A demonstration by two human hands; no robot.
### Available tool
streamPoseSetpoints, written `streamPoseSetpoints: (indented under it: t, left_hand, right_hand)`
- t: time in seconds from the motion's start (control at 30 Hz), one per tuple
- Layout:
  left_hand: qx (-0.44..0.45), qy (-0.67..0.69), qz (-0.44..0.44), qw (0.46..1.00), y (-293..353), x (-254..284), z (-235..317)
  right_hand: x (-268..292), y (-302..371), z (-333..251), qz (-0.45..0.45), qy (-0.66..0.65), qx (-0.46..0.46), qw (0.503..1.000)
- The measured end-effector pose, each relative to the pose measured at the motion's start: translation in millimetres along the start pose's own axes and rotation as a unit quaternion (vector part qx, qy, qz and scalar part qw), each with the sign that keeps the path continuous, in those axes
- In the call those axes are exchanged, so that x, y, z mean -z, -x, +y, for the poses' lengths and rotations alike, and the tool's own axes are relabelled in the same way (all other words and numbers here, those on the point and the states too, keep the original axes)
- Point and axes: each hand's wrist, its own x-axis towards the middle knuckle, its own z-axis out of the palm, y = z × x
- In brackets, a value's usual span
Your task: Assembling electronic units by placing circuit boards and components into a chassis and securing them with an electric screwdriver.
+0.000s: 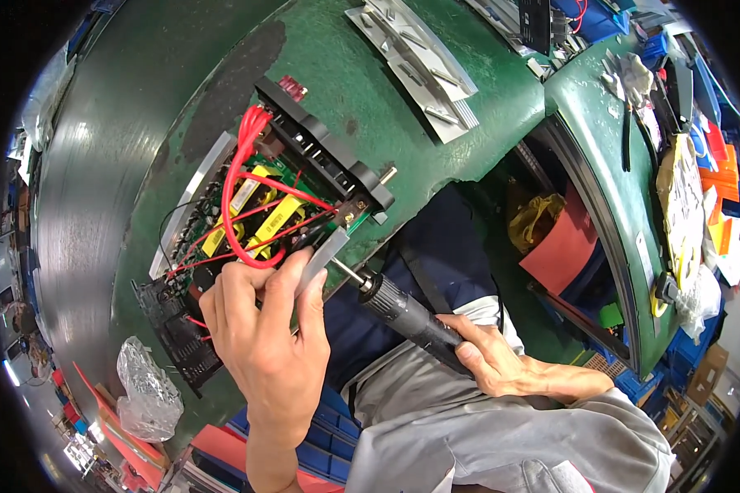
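In my right hand (497,357) is a black electric screwdriver (411,316), angled up and to the left. Its bit reaches the outer face of a grey metal plate (324,256); whether a screw sits there is hidden. My left hand (267,333) pinches that plate between thumb and fingers against the near side of an opened electronic unit. The unit has yellow-wrapped transformers (281,220), thick red wires (237,197), a black end panel (316,148) with a metal terminal, and a second black panel (181,333) at the other end. A silver side plate (193,201) stands along its far side.
The green bench (337,57) carries silver metal profiles (419,70) at the back. A shiny conveyor-like surface (90,222) runs along the left. Clear plastic bags (148,390) lie at lower left. A gap in the bench holds a red sheet (563,246).
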Motion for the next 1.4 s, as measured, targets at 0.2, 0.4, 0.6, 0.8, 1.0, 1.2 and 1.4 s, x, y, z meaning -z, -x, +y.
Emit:
streamPoseSetpoints:
  t: [0.2,0.4,0.6,0.8,1.0,1.2,1.4]
  left_hand:
    - [0.005,0.021,0.001,1.0,0.1,-2.6,-3.6]
    - [0.026,0.039,-0.028,0.999,-6.2,4.3,-2.6]
    - [0.021,0.053,-0.036,0.998,-5.1,3.5,-9.0]
    - [0.014,0.049,-0.061,0.997,-8.9,8.5,-10.8]
    - [0.004,0.021,-0.084,0.996,-9.7,9.6,-17.6]
    - [0.011,0.031,-0.096,0.995,-6.7,8.3,-18.7]
    - [0.006,0.024,-0.088,0.996,-7.6,6.6,-17.6]
  right_hand:
    - [-2.6,-5.3,-3.3,0.012,0.005,0.008,1.0]
    - [-0.6,-5.4,-11.6,0.001,0.011,-0.043,0.999]
    - [-0.6,-1.6,4.1,-0.027,-0.093,-0.059,0.994]
    - [3.1,6.4,8.1,-0.12,-0.273,-0.108,0.948]
    - [2.6,13.7,15.4,-0.124,-0.333,-0.196,0.914]
    - [9.0,3.8,4.6,-0.161,-0.314,-0.204,0.913]
    - [7.3,0.5,4.8,-0.145,-0.299,-0.195,0.923]
